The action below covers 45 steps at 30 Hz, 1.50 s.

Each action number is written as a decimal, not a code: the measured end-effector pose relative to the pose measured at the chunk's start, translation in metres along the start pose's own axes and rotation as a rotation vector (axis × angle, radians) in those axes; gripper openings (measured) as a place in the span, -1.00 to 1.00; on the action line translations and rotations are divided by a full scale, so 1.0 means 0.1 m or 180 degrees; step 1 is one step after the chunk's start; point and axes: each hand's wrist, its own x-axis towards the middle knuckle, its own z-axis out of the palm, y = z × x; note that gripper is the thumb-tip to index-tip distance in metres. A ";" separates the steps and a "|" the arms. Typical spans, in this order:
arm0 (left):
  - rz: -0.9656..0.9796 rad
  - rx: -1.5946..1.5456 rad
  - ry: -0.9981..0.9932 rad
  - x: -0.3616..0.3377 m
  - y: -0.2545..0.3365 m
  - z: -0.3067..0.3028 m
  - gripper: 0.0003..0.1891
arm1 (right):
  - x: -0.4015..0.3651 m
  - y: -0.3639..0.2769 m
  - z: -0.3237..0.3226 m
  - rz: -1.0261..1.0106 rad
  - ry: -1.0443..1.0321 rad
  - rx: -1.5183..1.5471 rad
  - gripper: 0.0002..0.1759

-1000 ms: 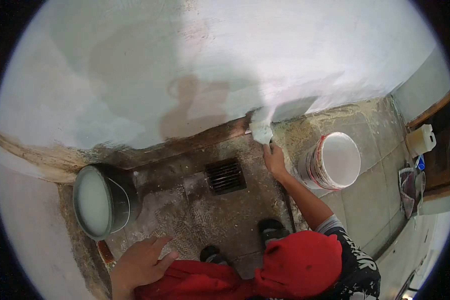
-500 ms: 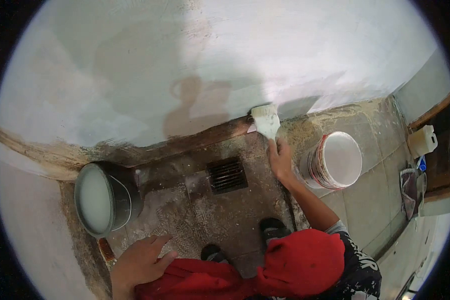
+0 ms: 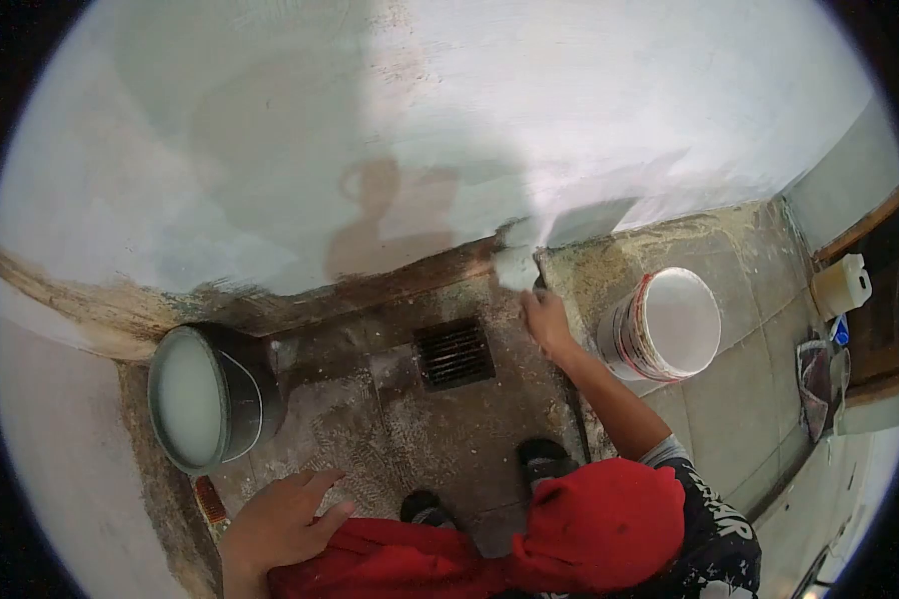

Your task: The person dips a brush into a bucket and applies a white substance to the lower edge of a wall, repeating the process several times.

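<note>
My right hand (image 3: 545, 321) is closed round the handle of a wide brush (image 3: 515, 269), whose pale head is at the base of the wall (image 3: 300, 150), beside the corner of the raised tiled floor. Motion blurs the brush a little. At the lower left, my left hand (image 3: 282, 529) is held in the air with its fingers apart and nothing in it, above red cloth (image 3: 390, 554). A dark bucket (image 3: 240, 399) of whitish liquid stands by the wall on the left. Right of my right hand is a white bucket (image 3: 682, 324) with a stained rim.
A floor drain grate (image 3: 453, 353) lies between the buckets. A brush with reddish bristles (image 3: 210, 498) rests near the dark bucket. On the far right are a yellowish jug (image 3: 841, 287) and a cloth (image 3: 815, 387). A raised floor edge runs past my feet.
My right hand has moved slightly down and to the left. The brush head has dropped from the wall's lower edge toward the floor, and its angle has turned.
</note>
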 end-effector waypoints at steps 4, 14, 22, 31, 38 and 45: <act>-0.0043 -0.0026 -0.0139 0.03 -0.08 0.04 -0.47 | -0.02 -0.81 -0.13 -0.0430 0.0160 -0.0012 -0.65; -0.0098 0.0003 -0.0071 0.08 -0.07 0.01 -0.45 | -0.05 -0.67 -0.04 -0.0560 -0.0076 0.1439 -0.71; -0.0002 -0.0026 -0.0073 0.04 -0.09 0.03 -0.44 | -0.03 -0.25 0.02 0.0741 -0.0420 0.0872 -0.68; -0.0165 -0.0198 -0.0199 -0.02 -0.04 -0.01 -0.43 | -0.28 -1.22 -0.17 -0.0484 -0.0017 0.0821 -0.69; 0.0231 -0.0135 0.0252 0.07 -0.15 0.07 -0.46 | -0.03 -0.44 0.12 -0.0725 0.0008 0.0925 -0.68; 0.0627 0.0089 -0.0013 0.13 -0.09 0.10 -0.58 | -0.32 -0.38 -0.35 0.0836 -0.1184 0.0547 -0.66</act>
